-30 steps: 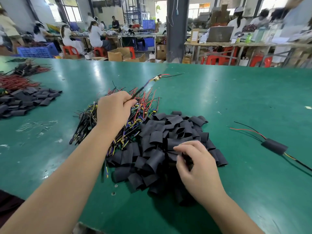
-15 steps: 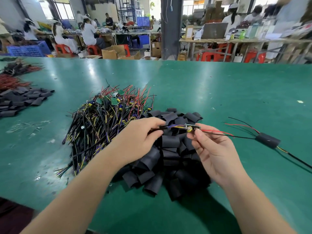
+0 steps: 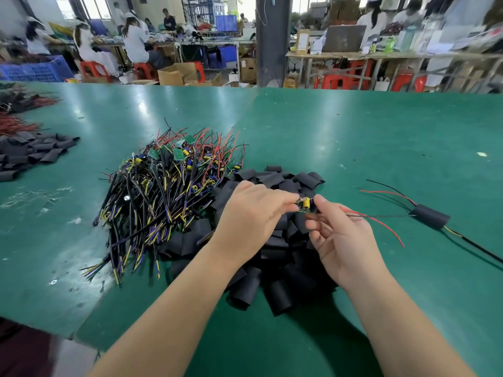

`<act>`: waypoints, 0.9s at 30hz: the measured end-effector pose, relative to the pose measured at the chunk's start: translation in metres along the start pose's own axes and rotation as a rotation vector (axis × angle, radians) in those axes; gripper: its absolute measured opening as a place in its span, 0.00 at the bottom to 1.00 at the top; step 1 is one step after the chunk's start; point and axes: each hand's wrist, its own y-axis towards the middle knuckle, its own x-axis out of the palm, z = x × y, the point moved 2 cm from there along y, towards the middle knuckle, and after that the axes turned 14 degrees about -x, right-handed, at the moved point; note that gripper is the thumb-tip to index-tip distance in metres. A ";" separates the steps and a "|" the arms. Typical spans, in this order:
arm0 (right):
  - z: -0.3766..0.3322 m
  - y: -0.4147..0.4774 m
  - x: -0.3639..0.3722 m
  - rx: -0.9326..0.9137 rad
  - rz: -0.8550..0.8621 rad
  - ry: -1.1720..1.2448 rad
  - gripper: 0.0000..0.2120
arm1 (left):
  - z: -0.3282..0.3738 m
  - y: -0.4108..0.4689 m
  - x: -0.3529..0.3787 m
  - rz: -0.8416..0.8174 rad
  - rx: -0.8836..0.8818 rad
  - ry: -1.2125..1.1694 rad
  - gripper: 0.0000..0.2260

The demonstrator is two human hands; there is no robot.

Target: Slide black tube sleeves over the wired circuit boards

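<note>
Here's the circuit board (image 3: 304, 205), small and green with a yellow part on top, held up just above the heap of black tube sleeves (image 3: 275, 284), right between the two hands. The left hand (image 3: 253, 216) comes in from the left, knuckles up, its grip closed on the board's left end, fingertips pinching it. The right hand (image 3: 345, 240) meets it from the other side, palm turned toward the camera, forefinger and thumb curled in on the board's right end. That grip is closed on the board too, though something dark sits by those fingertips and I can't tell whether it's a sleeve or only shadow. A red lead (image 3: 381, 223) and a thin black lead (image 3: 386, 216) run from the board out to the right, across the right hand's fingers. Left of the sleeves and touching them lies the bundle of wired boards (image 3: 163, 197), black, yellow and blue cable ends fanned toward the camera, red leads and green boards bristling at the far side. Well off to the right a sleeved piece (image 3: 430, 220) rests alone on the green table (image 3: 353, 137), red and black leads at one end, a black cable at the other. At the far left edge, a second heap of sleeves (image 3: 35, 152) beside loose red wires (image 3: 12, 126). Beyond the table, people sit at other tables among red stools (image 3: 94, 70), a blue crate (image 3: 32, 70), cardboard boxes (image 3: 177, 74) and a dark pillar (image 3: 272, 42)
</note>
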 end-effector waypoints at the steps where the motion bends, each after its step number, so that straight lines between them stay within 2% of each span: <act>1: 0.001 0.000 -0.001 0.028 0.020 0.006 0.05 | -0.001 -0.002 0.003 0.017 -0.009 -0.027 0.05; 5: 0.004 0.003 -0.005 0.092 0.071 0.036 0.08 | -0.008 -0.006 0.009 -0.029 -0.037 -0.085 0.03; 8: 0.004 0.003 -0.001 0.019 -0.031 0.013 0.05 | -0.014 -0.008 0.008 -0.072 -0.204 -0.139 0.01; 10: 0.004 0.001 0.003 -0.060 -0.143 0.010 0.03 | -0.022 -0.007 0.004 -0.125 -0.378 -0.270 0.02; 12: 0.005 -0.001 0.006 -0.138 -0.240 -0.033 0.09 | -0.030 -0.003 0.000 -0.260 -0.566 -0.405 0.06; 14: 0.007 -0.001 0.007 -0.215 -0.270 -0.127 0.13 | -0.036 0.003 -0.001 -0.413 -0.669 -0.381 0.08; 16: 0.009 0.002 0.007 -0.268 -0.287 -0.212 0.17 | -0.038 0.009 0.000 -0.507 -0.683 -0.384 0.07; 18: 0.007 0.004 0.006 -0.289 -0.294 -0.278 0.20 | -0.038 0.014 -0.002 -0.524 -0.658 -0.406 0.07; 20: 0.004 0.009 0.005 -0.361 -0.304 -0.499 0.20 | -0.041 0.020 -0.005 -0.498 -0.659 -0.463 0.06; 22: 0.001 0.013 0.008 -0.540 -0.383 -0.963 0.17 | -0.043 0.023 -0.007 -0.438 -0.683 -0.550 0.05; 24: 0.002 0.014 0.019 -0.681 -0.587 -1.320 0.14 | -0.045 0.022 -0.006 -0.383 -0.725 -0.633 0.06; 27: 0.013 0.021 0.033 -0.593 -0.925 -1.562 0.20 | -0.047 0.014 -0.005 -0.342 -0.789 -0.686 0.06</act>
